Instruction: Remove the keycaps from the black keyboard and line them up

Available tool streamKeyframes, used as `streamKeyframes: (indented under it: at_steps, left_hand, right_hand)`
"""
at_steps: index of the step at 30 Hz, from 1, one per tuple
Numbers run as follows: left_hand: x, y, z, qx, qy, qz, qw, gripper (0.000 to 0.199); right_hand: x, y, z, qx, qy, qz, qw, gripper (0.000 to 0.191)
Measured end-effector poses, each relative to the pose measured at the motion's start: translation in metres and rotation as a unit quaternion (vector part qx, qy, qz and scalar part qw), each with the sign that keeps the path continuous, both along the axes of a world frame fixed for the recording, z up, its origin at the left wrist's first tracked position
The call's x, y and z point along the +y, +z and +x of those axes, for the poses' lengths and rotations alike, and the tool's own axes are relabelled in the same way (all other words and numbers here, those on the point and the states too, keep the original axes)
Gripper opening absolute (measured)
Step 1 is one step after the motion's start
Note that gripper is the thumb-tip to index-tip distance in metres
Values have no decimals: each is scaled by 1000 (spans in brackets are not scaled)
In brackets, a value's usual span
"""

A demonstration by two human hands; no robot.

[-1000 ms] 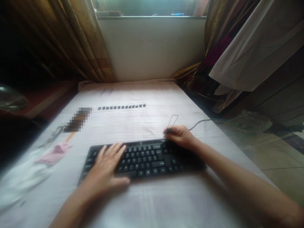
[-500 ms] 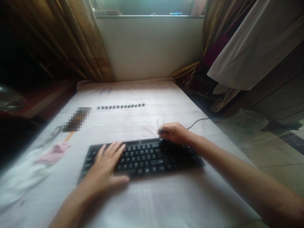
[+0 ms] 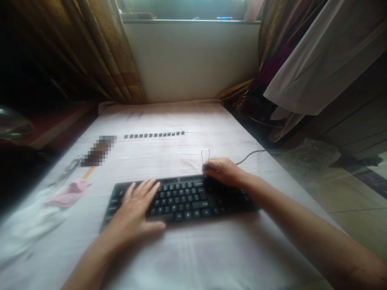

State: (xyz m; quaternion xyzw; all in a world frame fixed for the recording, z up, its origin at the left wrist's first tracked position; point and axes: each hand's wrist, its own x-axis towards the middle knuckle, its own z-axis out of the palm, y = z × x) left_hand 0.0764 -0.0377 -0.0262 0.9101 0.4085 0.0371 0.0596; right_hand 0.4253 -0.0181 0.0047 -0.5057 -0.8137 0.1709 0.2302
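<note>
A black keyboard (image 3: 187, 201) lies across the white-covered table. Over its left part my left hand (image 3: 137, 209) rests with fingers spread. My right hand (image 3: 222, 171) is closed at the keyboard's upper edge, right of the middle, pinching a thin wire tool (image 3: 205, 155) whose loop points away from me. The tool's lower end is dark and partly hidden by my fingers. Farther back, several small dark keycaps (image 3: 155, 135) stand in a straight row on the cloth.
At the left lie a blurred-out brown object (image 3: 99, 151), a clear packaged item (image 3: 71, 167), a pink cloth (image 3: 69, 194) and a white cloth (image 3: 27, 225). The keyboard's cable (image 3: 250, 155) runs over the right edge. Curtains (image 3: 105, 52) hang behind.
My right hand and the wire tool have shifted very slightly right. My left hand stays spread on the keyboard.
</note>
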Motion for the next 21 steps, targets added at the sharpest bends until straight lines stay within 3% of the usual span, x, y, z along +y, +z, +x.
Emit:
streamKeyframes:
  at_steps: [11,21]
  left_hand:
    - [0,1,0,4,-2,2,1000,102]
    - [-1,-2,0,0,-2,9,1000,101]
  right_hand:
    - [-16,-16,1,45,-90,2,995,12]
    - [-20,-22,-1,91,-123,25,988,16]
